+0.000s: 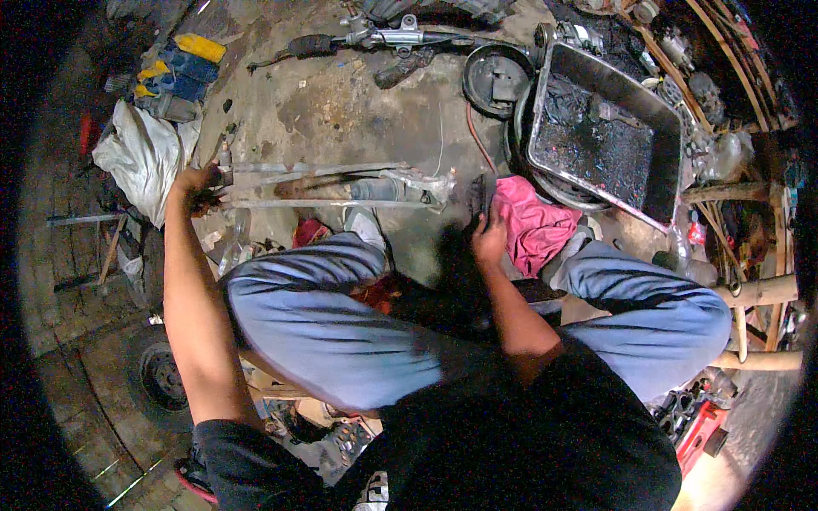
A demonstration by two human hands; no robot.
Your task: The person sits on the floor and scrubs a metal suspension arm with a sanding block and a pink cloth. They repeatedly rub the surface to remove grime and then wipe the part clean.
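On the concrete floor before me lies a long, dusty metal assembly (377,189) with parallel bars and a cylindrical middle part. My left hand (201,185) is at its left end, beside a pale crumpled sack (144,153); its fingers are dark and blurred, so its grip cannot be made out. Near the right end is my right hand (489,236), its fingers against a dark, brush-like object (479,195) that is partly hidden. Touching that hand's right side is a pink cloth (537,220). A steering rack (409,39) lies farther off.
A black metal tray (604,185) with dark grime rests on round metal parts at the right. A round black pan (498,76) is beside it. Yellow and blue containers (192,67) stand at upper left, a wheel (163,377) at lower left, a wooden frame (757,290) at right.
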